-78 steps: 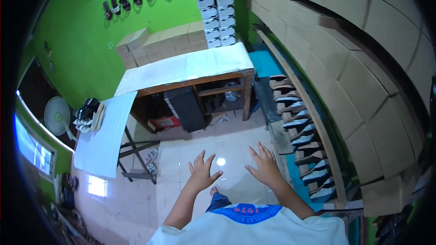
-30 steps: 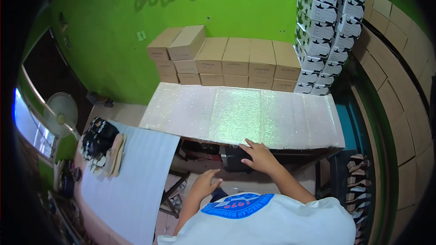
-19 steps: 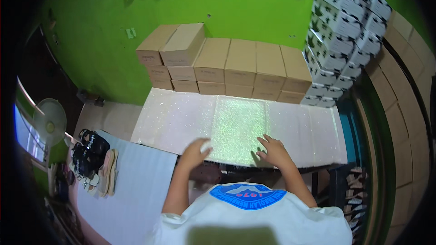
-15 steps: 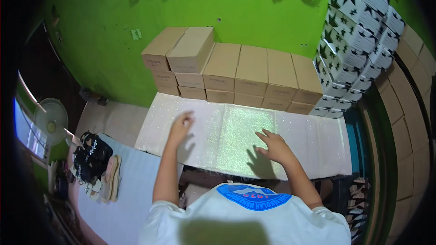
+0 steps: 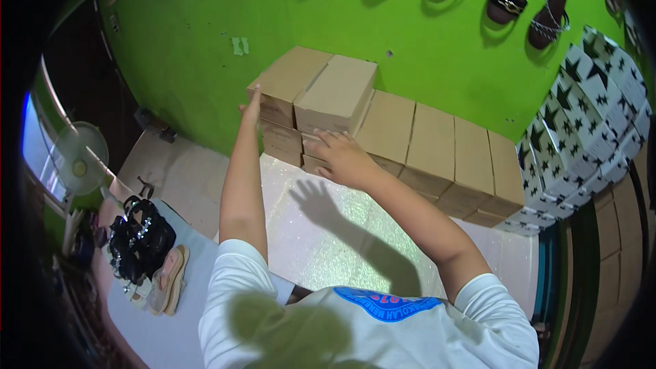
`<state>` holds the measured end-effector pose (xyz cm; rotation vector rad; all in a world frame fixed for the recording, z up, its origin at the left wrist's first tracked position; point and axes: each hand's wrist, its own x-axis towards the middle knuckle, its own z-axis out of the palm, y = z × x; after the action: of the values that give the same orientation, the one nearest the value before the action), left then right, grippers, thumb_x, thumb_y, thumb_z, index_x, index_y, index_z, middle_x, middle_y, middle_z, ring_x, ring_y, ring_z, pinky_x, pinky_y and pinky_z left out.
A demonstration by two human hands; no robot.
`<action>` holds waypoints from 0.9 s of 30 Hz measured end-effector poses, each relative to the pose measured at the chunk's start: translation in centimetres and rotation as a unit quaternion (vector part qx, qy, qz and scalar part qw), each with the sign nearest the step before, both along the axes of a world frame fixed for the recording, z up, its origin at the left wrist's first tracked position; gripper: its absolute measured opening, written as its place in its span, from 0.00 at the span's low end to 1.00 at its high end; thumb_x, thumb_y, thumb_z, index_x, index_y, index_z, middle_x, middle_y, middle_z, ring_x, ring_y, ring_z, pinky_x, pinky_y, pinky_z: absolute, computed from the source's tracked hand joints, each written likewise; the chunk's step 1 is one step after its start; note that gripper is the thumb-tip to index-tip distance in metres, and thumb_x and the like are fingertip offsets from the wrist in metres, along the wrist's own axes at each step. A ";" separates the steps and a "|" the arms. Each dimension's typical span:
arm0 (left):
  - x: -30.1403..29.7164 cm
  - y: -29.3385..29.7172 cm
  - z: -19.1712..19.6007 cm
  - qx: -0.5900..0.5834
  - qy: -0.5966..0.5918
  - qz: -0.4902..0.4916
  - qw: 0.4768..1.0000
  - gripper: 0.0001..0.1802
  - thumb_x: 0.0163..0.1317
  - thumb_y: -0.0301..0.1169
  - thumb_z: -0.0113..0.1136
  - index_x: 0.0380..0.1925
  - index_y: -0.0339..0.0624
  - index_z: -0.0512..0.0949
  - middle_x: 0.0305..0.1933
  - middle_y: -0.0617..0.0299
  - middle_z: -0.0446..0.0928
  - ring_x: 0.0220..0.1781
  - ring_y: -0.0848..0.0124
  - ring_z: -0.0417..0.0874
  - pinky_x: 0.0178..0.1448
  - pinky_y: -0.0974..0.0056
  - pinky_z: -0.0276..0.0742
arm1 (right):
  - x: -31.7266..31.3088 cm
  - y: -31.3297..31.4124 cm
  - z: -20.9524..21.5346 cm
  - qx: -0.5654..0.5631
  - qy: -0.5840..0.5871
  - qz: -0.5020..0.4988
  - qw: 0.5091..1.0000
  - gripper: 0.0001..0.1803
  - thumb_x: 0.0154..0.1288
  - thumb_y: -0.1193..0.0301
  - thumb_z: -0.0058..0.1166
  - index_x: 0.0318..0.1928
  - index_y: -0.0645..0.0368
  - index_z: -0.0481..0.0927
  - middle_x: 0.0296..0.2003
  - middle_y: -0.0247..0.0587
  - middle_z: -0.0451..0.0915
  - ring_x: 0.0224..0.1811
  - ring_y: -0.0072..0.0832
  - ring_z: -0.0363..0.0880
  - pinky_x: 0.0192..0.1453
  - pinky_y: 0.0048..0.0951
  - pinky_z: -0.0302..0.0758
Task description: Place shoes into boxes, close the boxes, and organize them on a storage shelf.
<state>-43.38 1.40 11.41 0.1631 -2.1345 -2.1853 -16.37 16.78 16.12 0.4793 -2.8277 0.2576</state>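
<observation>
Brown cardboard boxes stand stacked along the far side of a pale, glittery table cover (image 5: 294, 232). At the left end, a top box (image 5: 290, 74) sits beside another top box (image 5: 339, 89), both higher than the row to their right. My left hand (image 5: 251, 105) is at the left side of the leftmost top box, fingers stretched upward; whether it touches the cardboard I cannot tell. My right hand (image 5: 343, 158) is spread in front of the second top box and hides part of the boxes below it. Neither hand holds anything.
White boxes with black stars (image 5: 570, 133) form a tall stack at the right. Sandals (image 5: 509, 0) hang on the green wall. On a lower table at left lie black sandals (image 5: 140, 236) and a beige pair (image 5: 169, 279), near a fan (image 5: 80, 164).
Both hands have moved up and forward from above the glittery cover to the left-hand boxes, the right one also leftward. The view has turned to the left.
</observation>
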 end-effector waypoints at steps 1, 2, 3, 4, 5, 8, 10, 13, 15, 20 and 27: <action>0.0 1.3 0.2 -0.002 -0.015 0.008 1.000 0.60 0.43 0.63 0.60 0.62 0.25 0.48 0.66 0.41 0.52 0.68 0.55 0.54 0.66 0.57 0.55 | -1.6 0.0 0.1 0.036 0.028 -0.009 0.999 0.33 0.53 0.62 0.57 0.61 0.50 0.63 0.61 0.51 0.60 0.62 0.47 0.59 0.66 0.44 0.56; -0.4 1.5 0.6 -0.004 -0.031 0.021 0.999 0.60 0.42 0.63 0.61 0.62 0.27 0.50 0.66 0.42 0.52 0.68 0.55 0.55 0.66 0.56 0.56 | -3.1 -0.2 0.1 0.043 0.031 -0.002 0.999 0.33 0.53 0.62 0.57 0.61 0.50 0.63 0.61 0.51 0.60 0.62 0.47 0.59 0.66 0.44 0.56; -1.7 -0.3 0.0 0.002 -0.027 0.042 0.999 0.60 0.42 0.63 0.61 0.62 0.27 0.50 0.66 0.42 0.52 0.68 0.55 0.55 0.66 0.56 0.56 | -4.2 -1.4 0.3 0.039 0.034 0.009 0.999 0.34 0.52 0.63 0.57 0.61 0.49 0.63 0.61 0.50 0.60 0.63 0.46 0.58 0.66 0.44 0.56; -2.8 -2.0 -0.7 0.011 -0.011 0.014 1.000 0.58 0.42 0.60 0.62 0.62 0.28 0.52 0.66 0.43 0.54 0.67 0.56 0.56 0.66 0.56 0.57 | -5.2 -2.5 0.6 0.035 0.037 0.019 0.999 0.34 0.52 0.63 0.58 0.61 0.49 0.63 0.61 0.49 0.60 0.63 0.45 0.57 0.66 0.44 0.55; -3.0 -2.1 -0.9 0.021 0.002 -0.028 0.999 0.55 0.42 0.58 0.63 0.62 0.30 0.54 0.65 0.44 0.56 0.67 0.56 0.57 0.65 0.56 0.57 | -5.8 -2.5 0.5 0.039 0.036 0.024 0.998 0.34 0.52 0.63 0.58 0.61 0.49 0.63 0.61 0.49 0.60 0.63 0.45 0.57 0.66 0.44 0.55; -3.1 -1.9 -0.9 0.097 0.001 -0.053 0.994 0.52 0.43 0.50 0.66 0.61 0.28 0.54 0.63 0.43 0.58 0.62 0.55 0.64 0.62 0.56 0.63 | -7.4 -2.3 0.4 0.034 0.026 0.011 0.999 0.34 0.52 0.63 0.58 0.61 0.47 0.63 0.61 0.48 0.59 0.64 0.44 0.56 0.66 0.47 0.54; -2.3 -1.8 -0.4 0.114 -0.001 -0.028 0.993 0.48 0.44 0.49 0.64 0.59 0.28 0.57 0.61 0.44 0.61 0.59 0.56 0.66 0.60 0.56 0.64 | -7.9 -2.0 0.3 0.039 0.035 -0.024 0.998 0.35 0.52 0.62 0.58 0.62 0.45 0.62 0.62 0.47 0.58 0.64 0.44 0.55 0.66 0.51 0.52; -1.0 -6.0 -1.8 0.190 0.041 -0.002 0.981 0.43 0.46 0.48 0.63 0.55 0.29 0.61 0.57 0.47 0.65 0.54 0.58 0.70 0.56 0.55 0.66 | -8.0 -3.5 0.2 0.038 0.069 -0.007 0.997 0.35 0.53 0.61 0.57 0.62 0.45 0.61 0.63 0.47 0.57 0.65 0.45 0.55 0.67 0.53 0.51; 1.9 -7.7 -2.2 0.238 0.061 0.017 0.969 0.40 0.48 0.50 0.60 0.53 0.32 0.61 0.53 0.51 0.67 0.50 0.61 0.72 0.52 0.56 0.68 | -7.8 -3.7 0.0 0.027 0.075 0.003 0.997 0.36 0.54 0.59 0.57 0.63 0.45 0.60 0.63 0.47 0.56 0.65 0.46 0.54 0.67 0.53 0.50; 14.7 -10.8 0.0 0.250 0.051 0.004 0.967 0.36 0.54 0.53 0.53 0.57 0.48 0.56 0.55 0.60 0.65 0.54 0.66 0.68 0.53 0.64 0.66 | -5.3 -2.5 1.0 -0.069 0.101 0.005 0.992 0.42 0.54 0.53 0.56 0.66 0.46 0.52 0.65 0.51 0.51 0.66 0.48 0.52 0.68 0.51 0.49; 28.4 -7.6 -2.2 0.310 0.084 -0.012 0.947 0.34 0.55 0.44 0.56 0.59 0.49 0.53 0.55 0.62 0.63 0.59 0.66 0.64 0.61 0.60 0.63 | 2.0 -0.8 0.3 -0.649 -0.107 0.022 0.753 0.56 0.53 0.45 0.55 0.68 0.47 0.30 0.66 0.49 0.47 0.66 0.41 0.54 0.65 0.42 0.57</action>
<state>-14.97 -6.24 9.21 -0.0151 -1.3108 -2.6953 -14.33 15.97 16.42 0.1519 -2.0273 2.1266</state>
